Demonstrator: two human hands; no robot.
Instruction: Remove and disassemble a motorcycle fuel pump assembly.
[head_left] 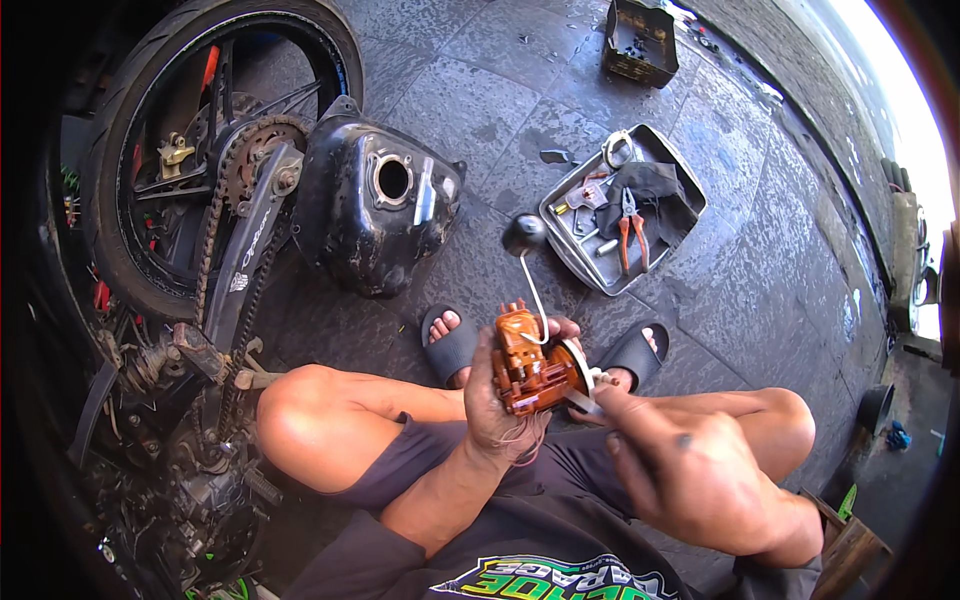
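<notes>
The amber pump unit (525,355) is above our lap, clasped in the grip of our left hand (485,405), its black float (524,235) jutting forward. With our right hand (700,470) we pinch a thin metal blade (584,402) near the unit's pale-edged disc (579,364). Beyond, on the tiled floor (460,100), rest a black tank (400,240) and tool tray (692,182).

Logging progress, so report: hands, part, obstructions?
Left hand gripping orange fuel-pump assembly; right hand at its white rim, grip unclear; black float jutting forward; no visible obstruction.

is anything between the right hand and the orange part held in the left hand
Nothing visible blocks the way; only a slim blurred piece shows between the right hand and the orange part.
</notes>
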